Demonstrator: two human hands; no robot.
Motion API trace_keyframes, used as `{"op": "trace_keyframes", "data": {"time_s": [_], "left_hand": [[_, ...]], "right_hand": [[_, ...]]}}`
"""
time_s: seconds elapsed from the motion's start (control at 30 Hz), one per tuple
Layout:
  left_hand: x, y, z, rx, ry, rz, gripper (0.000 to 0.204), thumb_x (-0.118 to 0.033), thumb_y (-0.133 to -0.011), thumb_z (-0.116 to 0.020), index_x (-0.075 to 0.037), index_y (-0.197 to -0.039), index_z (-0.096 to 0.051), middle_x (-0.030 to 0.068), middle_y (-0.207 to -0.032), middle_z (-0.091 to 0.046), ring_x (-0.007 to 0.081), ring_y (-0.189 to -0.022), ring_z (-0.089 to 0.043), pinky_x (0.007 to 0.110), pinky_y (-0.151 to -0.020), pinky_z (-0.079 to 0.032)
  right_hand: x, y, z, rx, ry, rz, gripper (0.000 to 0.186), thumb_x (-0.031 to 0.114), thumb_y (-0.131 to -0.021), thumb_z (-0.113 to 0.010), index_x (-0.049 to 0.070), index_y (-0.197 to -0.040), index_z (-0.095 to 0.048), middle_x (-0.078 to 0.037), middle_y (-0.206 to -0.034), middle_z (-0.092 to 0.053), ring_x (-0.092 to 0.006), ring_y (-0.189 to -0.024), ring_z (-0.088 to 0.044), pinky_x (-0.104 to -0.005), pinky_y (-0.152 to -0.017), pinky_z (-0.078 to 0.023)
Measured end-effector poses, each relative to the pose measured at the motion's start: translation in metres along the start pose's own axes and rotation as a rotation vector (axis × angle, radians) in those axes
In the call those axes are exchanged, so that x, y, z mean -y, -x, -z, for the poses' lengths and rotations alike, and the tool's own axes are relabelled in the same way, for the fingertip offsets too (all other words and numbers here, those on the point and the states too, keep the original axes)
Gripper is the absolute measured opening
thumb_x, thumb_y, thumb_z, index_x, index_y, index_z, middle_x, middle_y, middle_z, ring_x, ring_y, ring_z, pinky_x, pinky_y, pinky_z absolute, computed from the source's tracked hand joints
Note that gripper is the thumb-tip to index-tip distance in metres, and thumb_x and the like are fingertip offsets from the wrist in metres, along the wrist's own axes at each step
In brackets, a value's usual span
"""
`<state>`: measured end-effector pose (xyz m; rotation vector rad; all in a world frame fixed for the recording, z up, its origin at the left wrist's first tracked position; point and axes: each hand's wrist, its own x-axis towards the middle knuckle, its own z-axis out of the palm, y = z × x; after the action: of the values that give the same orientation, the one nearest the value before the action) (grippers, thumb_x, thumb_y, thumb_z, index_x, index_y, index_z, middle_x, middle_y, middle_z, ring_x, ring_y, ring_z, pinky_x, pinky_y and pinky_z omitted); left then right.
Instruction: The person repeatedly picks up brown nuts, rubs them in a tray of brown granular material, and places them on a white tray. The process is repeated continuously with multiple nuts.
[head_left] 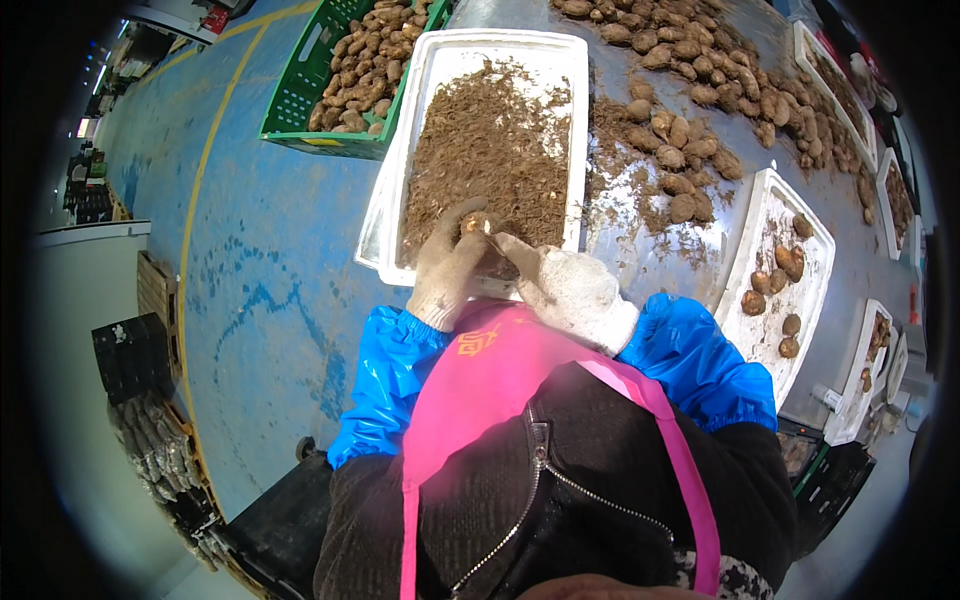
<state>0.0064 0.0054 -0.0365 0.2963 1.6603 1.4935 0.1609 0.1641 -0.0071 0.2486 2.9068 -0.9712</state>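
A small brown taro [478,223] with a pale cut-looking spot is gripped in the fingers of my left hand [447,265], which wears a soiled white knit glove. My right hand [570,290], gloved the same way, is closed close beside it, its thumb and fingertips pointing at the taro. Whatever the right fingers hold is hidden. Both hands are above the near end of a white foam tray [577,130] that is filled with brown fibrous peelings [490,150].
A green crate [290,95] of taros stands beyond the tray on the left. Loose taros [690,60] are heaped on the metal table [640,255]. Another white tray [745,265] on the right has several taros. Blue floor [270,220] with yellow lines lies left.
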Motion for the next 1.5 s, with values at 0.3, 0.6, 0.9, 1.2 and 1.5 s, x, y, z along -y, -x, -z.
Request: {"op": "trace_keyframes", "data": {"time_s": [0.3,0.6,0.9,1.2,1.5], "left_hand": [[-0.004,0.004,-0.003,-0.062,-0.001,-0.058,0.055,-0.014,-0.100,-0.061,0.000,-0.151,-0.046,0.0140,-0.128,-0.064,0.0235,-0.107,-0.069,0.037,-0.091,-0.061],[-0.009,0.009,-0.008,-0.159,0.026,-0.073,0.051,-0.007,-0.094,-0.064,0.001,-0.144,-0.055,0.0145,-0.116,-0.065,0.0195,-0.098,-0.070,0.032,-0.085,-0.061],[-0.009,0.009,-0.009,-0.072,0.265,-0.056,0.056,-0.007,-0.101,-0.053,-0.008,-0.156,-0.041,0.0168,-0.129,-0.060,0.0256,-0.102,-0.071,0.039,-0.080,-0.066],[-0.011,0.009,-0.008,-0.058,0.253,-0.080,0.058,-0.015,-0.100,-0.065,-0.005,-0.154,-0.044,0.0156,-0.132,-0.059,0.0283,-0.117,-0.067,0.043,-0.093,-0.061],[-0.007,0.005,-0.006,-0.161,0.120,-0.133,0.060,-0.003,-0.091,-0.060,-0.004,-0.150,-0.051,0.0174,-0.129,-0.064,0.0260,-0.111,-0.069,0.036,-0.094,-0.060]], "right_hand": [[-0.010,-0.006,-0.011,-0.077,-0.032,-0.040,0.057,0.033,-0.100,-0.058,0.016,-0.154,-0.048,-0.020,-0.093,-0.069,-0.0406,-0.081,-0.072,-0.0524,-0.070,-0.058],[-0.012,-0.004,-0.020,-0.121,-0.105,0.112,0.063,0.032,-0.101,-0.055,0.023,-0.162,-0.042,-0.021,-0.089,-0.068,-0.0394,-0.076,-0.071,-0.0513,-0.068,-0.058],[-0.009,-0.004,-0.018,-0.126,-0.114,0.047,0.067,0.030,-0.101,-0.055,0.021,-0.165,-0.037,-0.022,-0.088,-0.069,-0.0395,-0.077,-0.071,-0.0526,-0.068,-0.058],[-0.006,-0.006,-0.013,-0.020,-0.130,0.063,0.067,0.031,-0.101,-0.052,0.020,-0.165,-0.035,-0.024,-0.093,-0.070,-0.0419,-0.079,-0.071,-0.0534,-0.069,-0.059],[-0.008,-0.005,-0.021,-0.003,-0.127,0.023,0.064,0.030,-0.100,-0.054,0.025,-0.162,-0.040,-0.023,-0.093,-0.069,-0.0422,-0.082,-0.071,-0.0540,-0.072,-0.058]]}}
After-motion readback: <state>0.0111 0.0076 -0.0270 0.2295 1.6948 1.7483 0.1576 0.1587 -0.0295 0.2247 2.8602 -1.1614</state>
